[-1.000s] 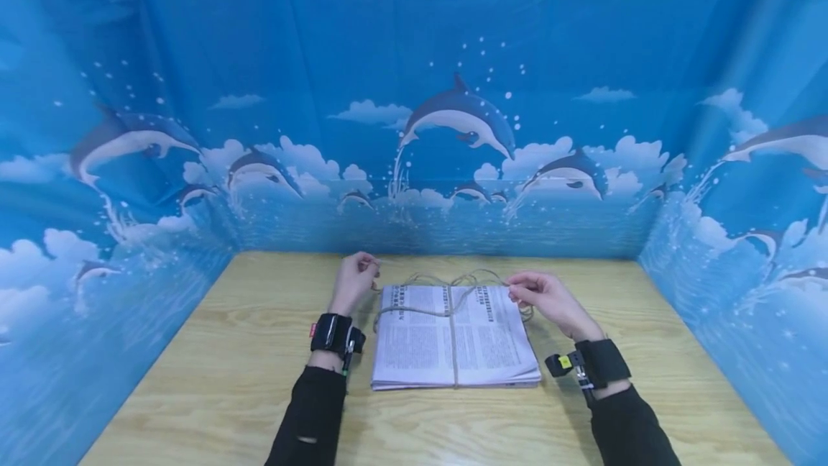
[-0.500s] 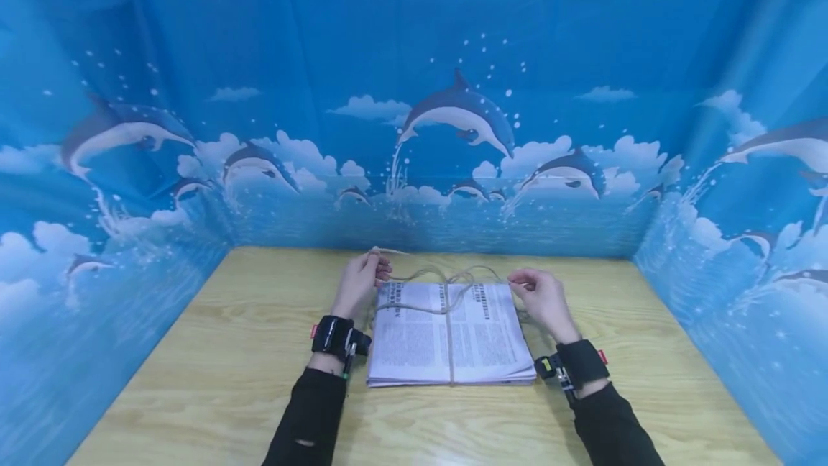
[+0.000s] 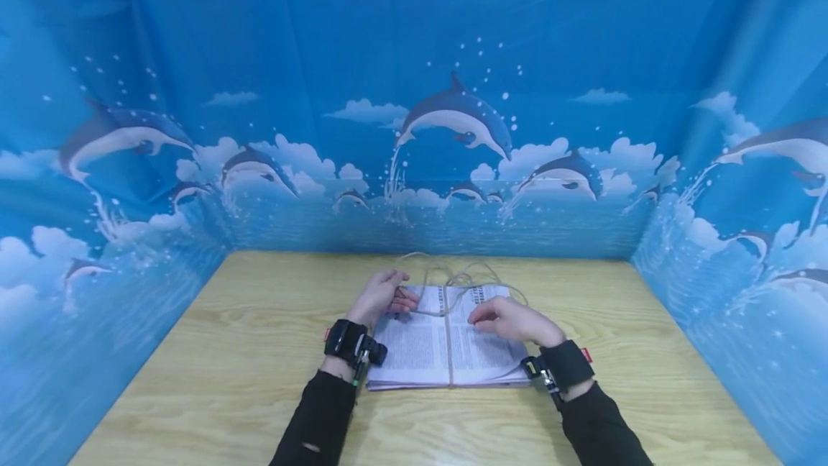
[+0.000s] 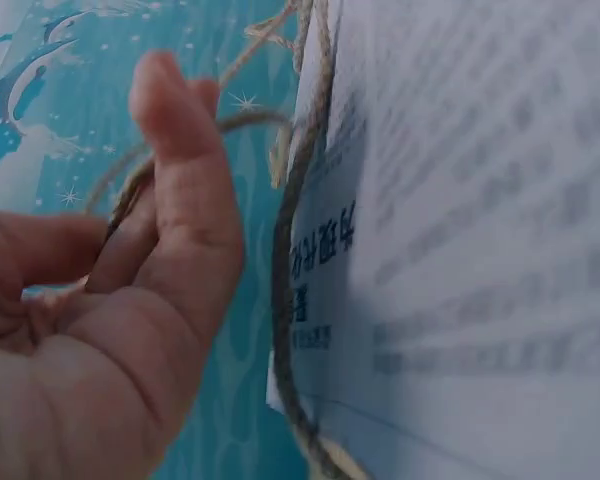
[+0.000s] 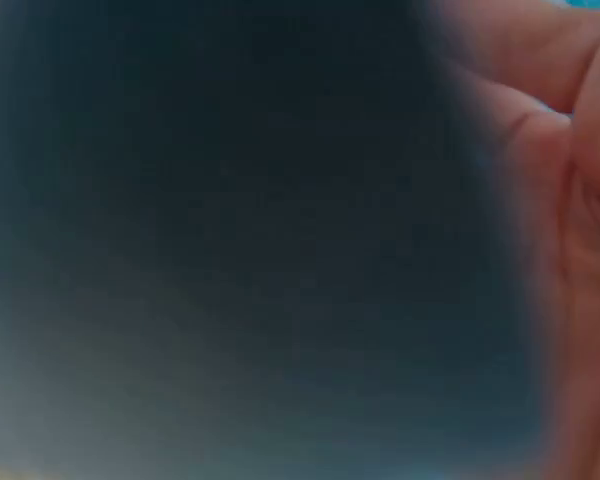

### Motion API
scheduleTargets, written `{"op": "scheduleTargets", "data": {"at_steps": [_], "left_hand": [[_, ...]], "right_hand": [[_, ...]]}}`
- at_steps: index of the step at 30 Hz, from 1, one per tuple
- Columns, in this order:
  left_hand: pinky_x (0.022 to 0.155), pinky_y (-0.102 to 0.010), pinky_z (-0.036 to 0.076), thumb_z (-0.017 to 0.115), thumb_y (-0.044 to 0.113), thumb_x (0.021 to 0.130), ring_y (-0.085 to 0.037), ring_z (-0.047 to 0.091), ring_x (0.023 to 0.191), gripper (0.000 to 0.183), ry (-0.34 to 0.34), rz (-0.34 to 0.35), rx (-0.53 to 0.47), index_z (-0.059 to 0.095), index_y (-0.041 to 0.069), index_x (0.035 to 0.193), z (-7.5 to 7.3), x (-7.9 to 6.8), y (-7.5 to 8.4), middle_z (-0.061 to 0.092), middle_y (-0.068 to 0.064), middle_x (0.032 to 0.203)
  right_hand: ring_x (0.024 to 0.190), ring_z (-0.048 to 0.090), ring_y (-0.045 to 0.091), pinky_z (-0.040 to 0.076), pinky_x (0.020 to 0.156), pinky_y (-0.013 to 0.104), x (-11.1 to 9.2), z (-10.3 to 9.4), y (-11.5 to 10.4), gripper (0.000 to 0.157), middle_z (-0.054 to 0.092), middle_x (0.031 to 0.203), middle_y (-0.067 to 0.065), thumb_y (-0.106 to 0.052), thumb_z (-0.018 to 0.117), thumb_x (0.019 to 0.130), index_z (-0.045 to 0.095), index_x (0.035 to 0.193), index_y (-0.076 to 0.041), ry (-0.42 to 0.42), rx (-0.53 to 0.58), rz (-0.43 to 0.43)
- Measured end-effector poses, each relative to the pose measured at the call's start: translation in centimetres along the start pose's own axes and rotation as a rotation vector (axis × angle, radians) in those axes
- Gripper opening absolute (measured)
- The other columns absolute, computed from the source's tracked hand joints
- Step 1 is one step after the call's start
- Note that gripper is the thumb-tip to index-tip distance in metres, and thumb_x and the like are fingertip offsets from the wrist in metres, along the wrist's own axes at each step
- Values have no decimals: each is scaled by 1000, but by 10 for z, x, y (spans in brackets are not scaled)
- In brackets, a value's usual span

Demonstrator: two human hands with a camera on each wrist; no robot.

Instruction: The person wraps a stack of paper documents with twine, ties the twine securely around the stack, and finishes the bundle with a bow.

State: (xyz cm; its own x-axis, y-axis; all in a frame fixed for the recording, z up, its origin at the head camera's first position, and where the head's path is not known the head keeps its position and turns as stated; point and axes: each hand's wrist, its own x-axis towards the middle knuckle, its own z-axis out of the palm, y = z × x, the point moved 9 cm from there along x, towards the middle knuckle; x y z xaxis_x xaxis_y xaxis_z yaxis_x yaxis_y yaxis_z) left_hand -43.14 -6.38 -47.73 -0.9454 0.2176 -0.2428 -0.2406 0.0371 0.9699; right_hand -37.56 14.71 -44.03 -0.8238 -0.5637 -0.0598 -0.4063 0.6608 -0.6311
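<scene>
- The stack of newspapers (image 3: 414, 351) lies flat on the wooden worktop (image 3: 259, 351), about midway between its left and right edges and a little short of its far edge.
- One strand of string (image 3: 449, 344) runs over the middle of the stack from its near side to its far side; another crosses from the left hand to meet it. Loose loops spread beyond the stack's far side, toward the worktop's far edge.
- The left hand (image 3: 384, 297) is at the stack's far left corner. Its fingers pinch the string, which passes between them; in the left wrist view one finger stands raised in front of it.
- The right hand (image 3: 514, 320) is over the right half of the stack, fingers bent and close together. Whether they pinch anything cannot be told; a dark blur covers most of the right wrist view.
- Both wrists wear black straps, below them black sleeves (image 3: 317, 423).
- A blue curtain (image 3: 336, 92) with dolphins and clouds stands along the worktop's far, left and right edges.
</scene>
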Motion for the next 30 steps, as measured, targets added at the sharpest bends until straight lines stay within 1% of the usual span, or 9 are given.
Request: {"op": "scheduleTargets", "data": {"at_steps": [2, 5, 8, 10, 13, 20, 23, 27, 30], "left_hand": [[66, -30, 56, 40, 17, 106, -17, 67, 69, 37, 5, 21, 99, 47, -7, 133, 2, -1, 1, 71, -18, 90], [73, -30, 52, 45, 11, 102, -18, 66, 78, 29, 46, 89, 321, 57, -7, 122, 3, -4, 7, 72, -15, 88], [76, -31, 48, 50, 8, 98, -19, 64, 87, 24, 88, 152, 527, 66, -3, 112, 5, -7, 14, 73, -11, 90], [74, -32, 47, 52, 8, 97, -20, 62, 86, 22, 99, 187, 616, 69, -1, 108, 8, -9, 18, 73, -10, 93], [62, -30, 47, 55, 9, 96, -18, 58, 73, 20, 89, 240, 731, 73, 1, 100, 14, -10, 23, 70, -8, 88], [56, -25, 38, 58, 12, 96, -12, 45, 60, 23, 15, 314, 885, 70, 0, 80, 39, -5, 30, 52, -1, 68], [53, -23, 35, 59, 10, 95, -10, 42, 55, 25, -72, 326, 937, 68, -2, 75, 54, -4, 27, 48, 2, 63], [49, -22, 32, 59, 9, 95, -9, 38, 51, 27, -197, 336, 956, 63, -1, 70, 74, -4, 23, 43, 5, 59], [50, -21, 31, 59, 7, 95, -7, 38, 52, 25, -247, 351, 966, 65, 3, 72, 83, -4, 20, 42, 6, 60]], "right_hand": [[104, 65, 28, 52, 91, 43, 3, 7, -5, 22, 71, 110, 13, -7, 59, 94, 70, 112, 0, -17, -58, -24], [107, 63, 33, 50, 94, 45, 7, 14, -13, 23, 69, 111, 16, -4, 56, 94, 69, 113, 2, -12, -153, -73], [109, 61, 36, 48, 96, 47, 9, 20, -21, 25, 66, 113, 19, -2, 55, 95, 67, 115, 5, -36, -193, -97], [112, 59, 37, 47, 98, 49, 10, 23, -23, 27, 65, 116, 20, -4, 54, 96, 66, 118, 5, -65, -192, -76], [118, 57, 38, 44, 102, 51, 9, 25, -22, 29, 63, 121, 20, -6, 52, 97, 63, 122, 5, -97, -159, -7], [108, 56, 33, 45, 95, 48, 13, 26, -26, 32, 61, 114, 19, -1, 51, 96, 62, 125, 6, -38, -223, -9], [107, 54, 34, 44, 95, 48, 15, 29, -27, 34, 59, 112, 18, 0, 52, 95, 61, 127, 4, -17, -251, 9], [105, 48, 30, 42, 94, 47, 17, 33, -20, 39, 54, 111, 12, -3, 52, 96, 56, 135, -1, -14, -248, 85], [104, 42, 26, 40, 95, 44, 17, 36, -13, 42, 50, 112, 8, -7, 51, 99, 51, 141, -5, -26, -237, 149]]}}
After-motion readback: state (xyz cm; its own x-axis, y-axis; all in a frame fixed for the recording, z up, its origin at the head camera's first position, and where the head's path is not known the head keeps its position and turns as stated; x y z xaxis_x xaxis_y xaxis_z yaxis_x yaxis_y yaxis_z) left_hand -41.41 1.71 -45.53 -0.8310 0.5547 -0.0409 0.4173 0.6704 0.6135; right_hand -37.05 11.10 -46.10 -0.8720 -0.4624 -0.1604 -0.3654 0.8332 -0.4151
